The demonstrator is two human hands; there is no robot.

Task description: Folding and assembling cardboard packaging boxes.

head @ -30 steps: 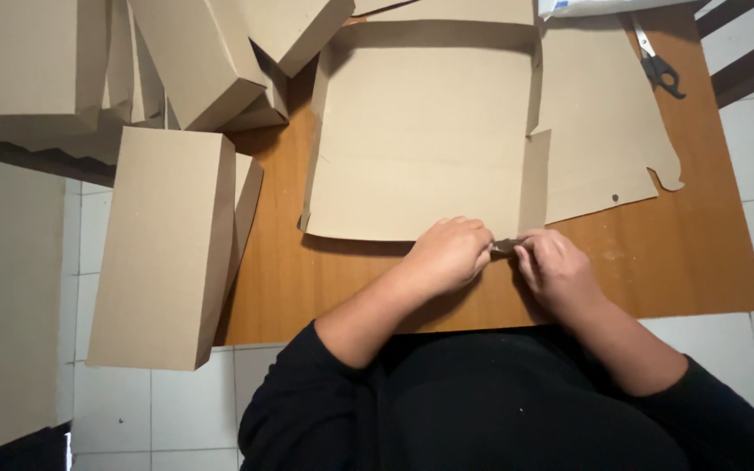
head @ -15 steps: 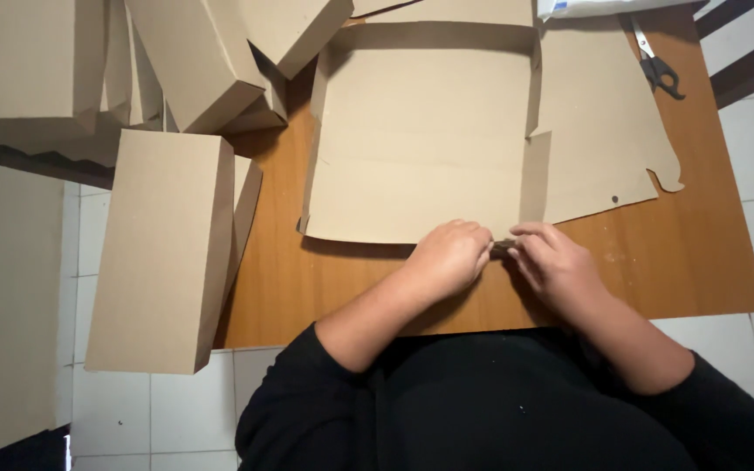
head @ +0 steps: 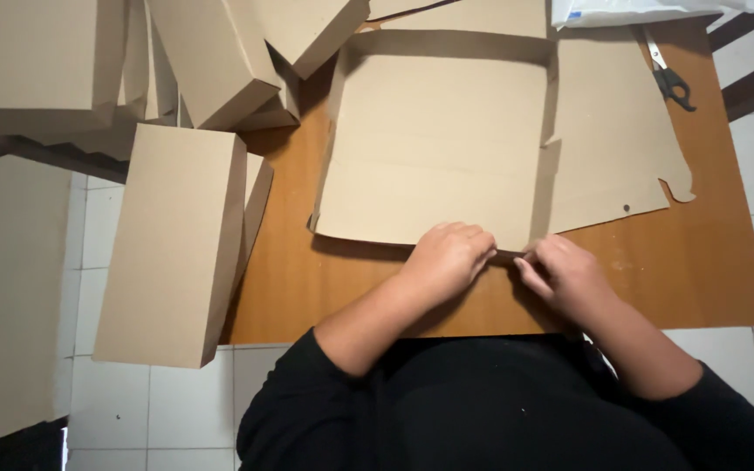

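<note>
Both the left hand and right hand pinch the near edge of the flat cardboard box blank, which spreads away from them across the wooden table.

Left: tall box overhangs table edge, folded boxes stacked behind it, no way through | Centre: flat cardboard sheet covers most of the table | Right: bare wood strip open beside my right hand | Far right corner: scissors, white bag | Near edge: narrow open strip left of my left hand
</note>
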